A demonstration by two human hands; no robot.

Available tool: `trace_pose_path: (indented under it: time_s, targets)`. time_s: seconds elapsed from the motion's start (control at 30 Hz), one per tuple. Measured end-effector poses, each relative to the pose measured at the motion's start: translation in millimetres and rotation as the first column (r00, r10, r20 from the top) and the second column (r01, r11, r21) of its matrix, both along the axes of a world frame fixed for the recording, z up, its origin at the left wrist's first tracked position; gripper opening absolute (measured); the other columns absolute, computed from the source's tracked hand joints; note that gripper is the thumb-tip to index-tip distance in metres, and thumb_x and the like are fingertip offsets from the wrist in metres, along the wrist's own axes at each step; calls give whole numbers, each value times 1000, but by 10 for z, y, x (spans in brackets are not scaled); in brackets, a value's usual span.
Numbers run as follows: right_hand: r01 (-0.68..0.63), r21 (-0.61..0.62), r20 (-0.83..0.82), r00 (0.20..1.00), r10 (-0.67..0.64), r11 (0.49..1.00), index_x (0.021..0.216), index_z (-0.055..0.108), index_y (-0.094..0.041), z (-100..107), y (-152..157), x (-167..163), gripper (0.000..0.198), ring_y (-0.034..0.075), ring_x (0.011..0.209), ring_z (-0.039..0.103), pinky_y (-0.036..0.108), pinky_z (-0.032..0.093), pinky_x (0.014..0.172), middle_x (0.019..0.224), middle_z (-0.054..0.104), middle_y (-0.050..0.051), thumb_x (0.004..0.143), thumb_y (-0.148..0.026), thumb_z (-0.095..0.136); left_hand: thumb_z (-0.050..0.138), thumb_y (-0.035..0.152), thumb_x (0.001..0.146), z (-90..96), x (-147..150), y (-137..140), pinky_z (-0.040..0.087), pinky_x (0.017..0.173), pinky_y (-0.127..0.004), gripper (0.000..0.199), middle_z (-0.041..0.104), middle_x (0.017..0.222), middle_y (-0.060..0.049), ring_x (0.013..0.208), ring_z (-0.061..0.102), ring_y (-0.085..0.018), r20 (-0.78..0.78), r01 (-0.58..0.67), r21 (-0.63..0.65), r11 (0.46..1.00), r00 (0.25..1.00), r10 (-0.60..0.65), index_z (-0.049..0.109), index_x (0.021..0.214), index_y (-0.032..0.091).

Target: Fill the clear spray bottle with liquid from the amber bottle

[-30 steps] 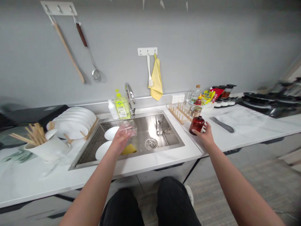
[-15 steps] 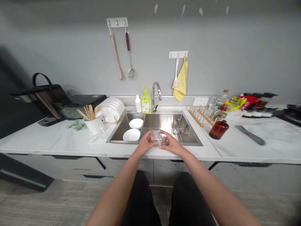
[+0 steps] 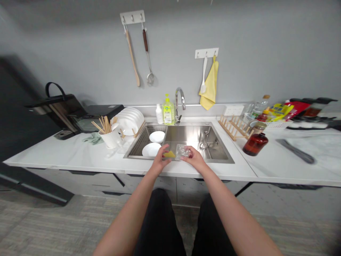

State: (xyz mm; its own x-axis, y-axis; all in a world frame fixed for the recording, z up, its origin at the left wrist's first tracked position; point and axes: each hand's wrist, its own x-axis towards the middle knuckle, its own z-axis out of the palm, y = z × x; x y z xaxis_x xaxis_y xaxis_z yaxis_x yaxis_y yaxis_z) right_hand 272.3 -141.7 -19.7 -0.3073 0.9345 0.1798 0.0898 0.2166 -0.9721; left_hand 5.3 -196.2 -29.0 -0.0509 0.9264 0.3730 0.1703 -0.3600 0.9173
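My right hand (image 3: 195, 158) grips a small clear, box-shaped container (image 3: 181, 152) by its right side, above the front edge of the sink (image 3: 223, 159). My left hand (image 3: 159, 160) is apart from the container, with thumb and fingers spread and nothing visibly gripped. Between its fingertips and the container shows a yellow sponge-like piece (image 3: 169, 154); whether the fingers touch it I cannot tell. Left of centre, a white bowl (image 3: 151, 149) and a second white bowl (image 3: 157, 136) sit in the sink's rack section.
Behind the sink are a faucet (image 3: 180, 103) and a green soap bottle (image 3: 168, 113). On the left are a chopstick holder (image 3: 109, 139) and white plates (image 3: 130, 121). To the right stand a wooden rack (image 3: 232, 127) and a brown bottle (image 3: 255, 144).
My left hand has let go of the clear container and moved left, its fingers opening. The yellow piece has come into sight. The container stays in my right hand; the view has shifted slightly.
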Motion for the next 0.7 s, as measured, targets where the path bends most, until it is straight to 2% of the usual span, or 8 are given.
trace_pose_path:
  time_s: [0.07, 0.1, 0.17, 0.27, 0.33, 0.43, 0.57, 0.7]
  targets:
    - [18, 29, 31, 999, -19, 999, 120, 71, -28, -29, 9, 14, 69, 18, 62, 46, 32, 38, 62, 65, 51, -10, 68, -62, 102, 92, 45, 85, 32, -442, -193, 58, 102, -42, 54, 75, 152, -13, 123, 75, -31, -149, -235, 28, 972, 960, 236, 80, 135, 27]
    - [20, 48, 44, 999, -22, 999, 119, 71, -28, -41, 14, 20, 68, 17, 62, 45, 32, 37, 63, 65, 49, -11, 69, -62, 100, 89, 49, 85, 54, -707, -296, 59, 100, -41, 49, 80, 138, -10, 115, 76, -30, -190, -427, 42, 903, 884, 426, 80, 128, 27]
    - [12, 76, 63, 998, -17, 997, 119, 72, -28, -53, 25, 27, 66, 18, 64, 46, 32, 36, 64, 66, 50, -10, 70, -62, 99, 74, 51, 96, 119, -1272, -488, 59, 101, -44, 46, 78, 121, -11, 111, 74, -30, -202, -646, 37, 762, 742, 639, 74, 132, 23]
    - [6, 67, 68, 998, -10, 998, 120, 72, -27, -48, 44, 31, 66, 18, 65, 46, 31, 36, 65, 66, 50, -11, 71, -63, 98, 63, 44, 100, 246, -2036, -681, 54, 114, -51, 48, 70, 139, -17, 122, 68, -33, -262, -854, 37, 519, 493, 830, 62, 140, 18]
    - [11, 50, 57, 998, -14, 999, 120, 72, -26, -39, 51, 31, 66, 17, 63, 44, 31, 34, 65, 65, 48, -11, 71, -64, 97, 70, 40, 93, 310, -2393, -715, 49, 121, -55, 51, 68, 143, -19, 129, 65, -35, -341, -905, 9, 426, 397, 852, 61, 138, 16]
    - [19, 55, 54, 998, -22, 998, 118, 72, -26, -28, 45, 33, 64, 17, 63, 45, 31, 33, 65, 66, 47, -11, 72, -63, 97, 82, 39, 82, 326, -2674, -656, 53, 116, -52, 57, 72, 132, -17, 123, 67, -36, -465, -908, -50, 416, 390, 795, 64, 131, 15]
    - [19, 71, 81, 996, -24, 997, 119, 74, -25, -32, 32, 31, 64, 17, 65, 48, 31, 35, 65, 67, 52, -10, 72, -60, 99, 87, 41, 77, 267, -2738, -556, 54, 113, -51, 63, 75, 121, -14, 118, 70, -37, -565, -898, -69, 434, 394, 725, 67, 131, 16]
    - [50, 40, 89, 995, -53, 998, 122, 77, -25, -55, 43, 22, 67, 17, 66, 47, 30, 37, 65, 68, 51, -11, 67, -55, 103, 83, 43, 82, 257, -2697, -577, 55, 110, -55, 42, 76, 105, -12, 112, 73, -40, -584, -908, -65, 414, 371, 722, 73, 115, 19]
